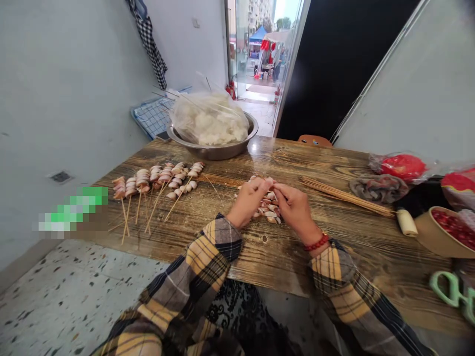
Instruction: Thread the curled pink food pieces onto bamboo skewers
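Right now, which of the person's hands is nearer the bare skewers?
Right. The right hand is just left of the bare skewers, not touching them; the left hand is farther left, beyond the right hand, both over the meat pieces.

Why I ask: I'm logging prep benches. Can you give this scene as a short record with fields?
surface: wooden table
left hand: fingertips meet the right hand's over the pile; grip too small to tell
right hand: curled beside the pile, red bracelet at the wrist
pile of sliced pieces: between the hands
loaded skewers: row on the person's left
bare sticks: bundle on the right
metal bowl: far edge, holds a plastic bag of white stuff
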{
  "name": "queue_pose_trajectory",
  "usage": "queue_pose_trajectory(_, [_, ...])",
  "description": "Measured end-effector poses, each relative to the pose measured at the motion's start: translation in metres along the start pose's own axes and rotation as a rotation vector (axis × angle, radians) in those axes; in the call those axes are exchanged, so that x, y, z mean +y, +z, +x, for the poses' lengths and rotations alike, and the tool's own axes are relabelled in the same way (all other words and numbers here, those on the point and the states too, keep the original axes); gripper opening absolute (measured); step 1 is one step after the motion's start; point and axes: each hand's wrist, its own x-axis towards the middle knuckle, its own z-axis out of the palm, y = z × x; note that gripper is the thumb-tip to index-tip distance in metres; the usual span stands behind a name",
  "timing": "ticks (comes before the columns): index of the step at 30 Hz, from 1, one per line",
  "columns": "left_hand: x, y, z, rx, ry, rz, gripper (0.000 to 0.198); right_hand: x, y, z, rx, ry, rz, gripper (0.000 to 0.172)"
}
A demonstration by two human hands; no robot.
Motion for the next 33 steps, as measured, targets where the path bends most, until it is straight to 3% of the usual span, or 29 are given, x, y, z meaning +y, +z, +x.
queue_pose_trajectory(5, [-0.001,0.001,0.002,-0.074,0.051,0.076,0.041,0.001,0.001,0.003,0.011,-0.009,0.023,0.028])
queue_pose_trajectory(8, [-0.003,-0.015,0.011,0.001,0.128,0.168,0.042,0.011,-0.005,0.007,0.032,0.038,0.027,0.029])
queue_pose_trajectory(10, [-0.007,-0.027,0.018,0.118,0.206,0.336,0.034,0.019,-0.010,0.009,0.079,0.087,0.042,0.030])
queue_pose_trajectory(12, [-0.013,-0.036,0.024,0.154,0.269,0.585,0.025,0.025,-0.015,0.010,0.129,0.121,0.069,0.030])
queue_pose_trajectory(16, [-0.023,-0.038,0.025,0.019,0.311,1.060,0.022,0.028,-0.016,0.010,0.156,0.123,0.077,0.030])
queue_pose_trajectory(19, [-0.023,-0.036,0.023,-0.045,0.323,1.268,0.022,0.024,-0.013,0.009,0.113,0.106,0.052,0.031])
queue_pose_trajectory(23, [-0.024,-0.039,0.025,-0.103,0.275,1.360,0.022,0.022,-0.010,0.009,0.097,0.105,0.030,0.030])
queue_pose_trajectory(26, [-0.023,-0.037,0.025,-0.079,0.273,1.384,0.026,0.023,-0.009,0.010,0.099,0.098,0.023,0.030])
queue_pose_trajectory(30, [-0.019,-0.022,0.026,-0.026,0.332,1.389,0.032,0.026,-0.008,0.009,0.096,0.095,0.022,0.030])
queue_pose_trajectory(33, [-0.018,-0.008,0.030,-0.104,0.363,1.410,0.029,0.027,-0.008,0.009,0.091,0.089,0.017,0.030])
